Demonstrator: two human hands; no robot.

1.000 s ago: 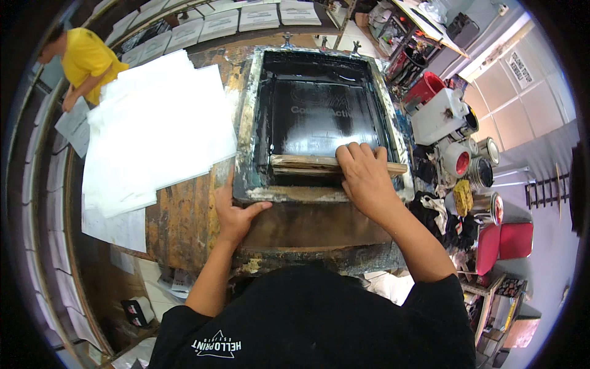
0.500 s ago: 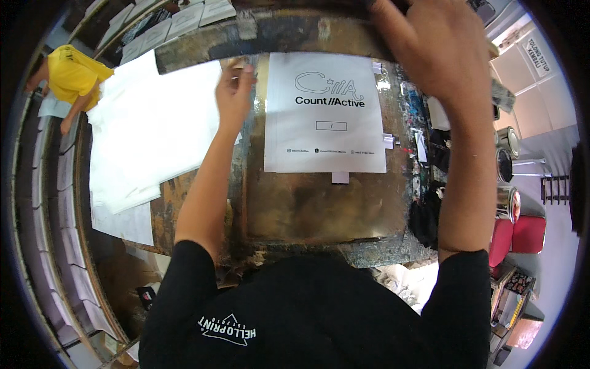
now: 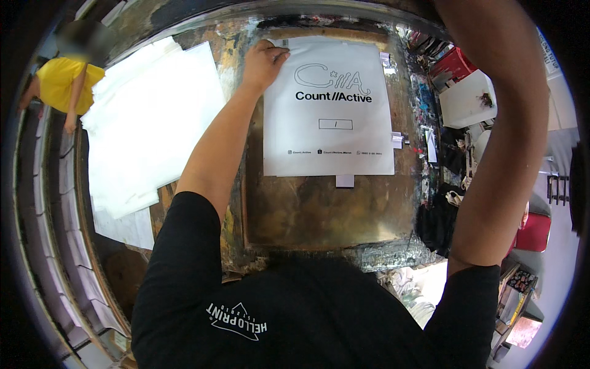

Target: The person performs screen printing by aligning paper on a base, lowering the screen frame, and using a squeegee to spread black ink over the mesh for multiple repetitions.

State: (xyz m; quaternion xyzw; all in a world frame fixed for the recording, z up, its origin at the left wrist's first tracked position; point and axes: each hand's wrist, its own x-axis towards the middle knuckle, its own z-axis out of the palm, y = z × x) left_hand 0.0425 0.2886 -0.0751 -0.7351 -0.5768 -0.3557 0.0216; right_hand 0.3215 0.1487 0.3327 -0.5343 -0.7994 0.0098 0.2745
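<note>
A white sheet point(image 3: 329, 138) with black lettering and an outlined drawing lies flat on a brown, stained board point(image 3: 326, 215) in front of me. My left hand point(image 3: 265, 63) is at its upper left corner, fingers closed together on the edge. The sheet's other edges lie loose on the board. My right forearm point(image 3: 501, 129) reaches up past the top edge of the view, so the right hand is out of sight. Small pale tabs show beside the sheet, with one tab point(image 3: 345, 181) at its lower edge.
Left of the board lies a pile of blank white sheets point(image 3: 153, 123). A dark frame edge point(image 3: 295, 19) crosses the far side. At right are a white container point(image 3: 470, 101) and a red seat point(image 3: 533, 234). A person in yellow point(image 3: 67, 86) is at far left, beside long racks point(image 3: 74, 246).
My left hand has moved right, from the blank pile's edge to the printed sheet's corner. My right hand has risen out of view, and the dark frame edge sits farther up.
</note>
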